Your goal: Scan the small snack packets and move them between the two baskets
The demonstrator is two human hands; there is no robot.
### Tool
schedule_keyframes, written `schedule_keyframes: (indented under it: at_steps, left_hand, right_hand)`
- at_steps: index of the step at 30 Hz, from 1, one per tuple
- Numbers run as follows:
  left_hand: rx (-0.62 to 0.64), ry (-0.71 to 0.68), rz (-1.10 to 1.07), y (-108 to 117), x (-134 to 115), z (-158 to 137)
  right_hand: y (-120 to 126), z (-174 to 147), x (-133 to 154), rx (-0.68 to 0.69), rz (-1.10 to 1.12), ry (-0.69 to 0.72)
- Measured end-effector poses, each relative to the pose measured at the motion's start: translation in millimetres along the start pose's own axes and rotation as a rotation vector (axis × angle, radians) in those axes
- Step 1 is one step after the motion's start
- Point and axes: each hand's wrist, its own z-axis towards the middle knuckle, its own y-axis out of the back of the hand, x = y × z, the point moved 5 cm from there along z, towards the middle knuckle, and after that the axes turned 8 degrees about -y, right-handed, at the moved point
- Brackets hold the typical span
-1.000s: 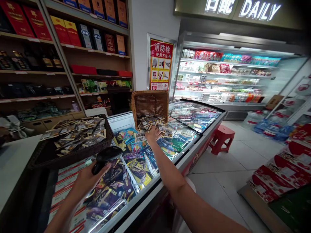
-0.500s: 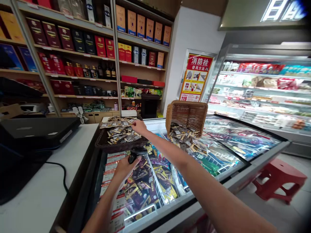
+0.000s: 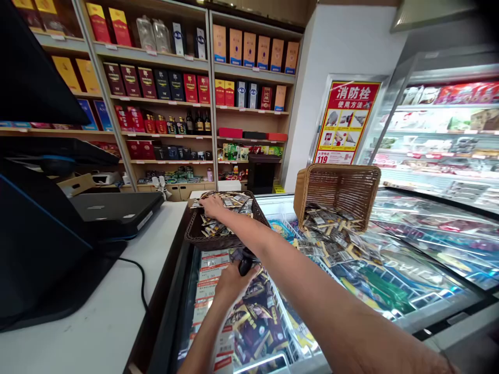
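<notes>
My left hand [image 3: 234, 283] is closed round the handle of a black barcode scanner [image 3: 246, 265], low over the freezer's glass top; its head is partly covered by my right forearm. My right hand [image 3: 212, 205] reaches across into a dark brown woven basket [image 3: 218, 242], which holds a heap of small packets [image 3: 214, 227]. Palm down, its fingers bend onto packets at the heap's left side; the fingertips are partly hidden. A light brown wicker basket [image 3: 338, 171] lies tipped on its side to the right, with similar packets [image 3: 339, 241] spilling out onto the glass.
Under the freezer glass lie wrapped ices, beside a strip of price labels [image 3: 210, 275]. A white counter [image 3: 97, 291] with a black device [image 3: 117, 213] and a cable borders the left. Shelves of boxed bottles [image 3: 167, 85] stand behind; a refrigerated display [image 3: 448, 135] is at right.
My right hand has moved from the right part of the packet heap to its left side. The view has turned left, and my right forearm now covers part of the scanner.
</notes>
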Motion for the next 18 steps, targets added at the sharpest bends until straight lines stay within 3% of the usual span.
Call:
schedule_keyframes:
  at_steps: [3, 7, 9, 13, 18]
  left_hand:
    - [-0.018, -0.012, -0.033, 2, -2, 0]
    - [-0.011, -0.021, -0.078, 1, -4, 0]
    - [-0.008, -0.04, -0.107, 0, -5, 1]
    - [-0.011, -0.052, -0.146, 0, -7, 1]
    - [-0.024, -0.025, -0.133, 10, -18, -4]
  right_hand:
    - [17, -17, -16, 0.011, 0.034, -0.049]
    - [49, -63, -61, 0.007, 0.321, -0.078]
    - [66, -94, -92, -0.058, 0.492, -0.139]
    - [88, -170, -155, -0.275, 0.829, -0.403]
    - [84, -259, -197, -0.42, 1.339, -0.548]
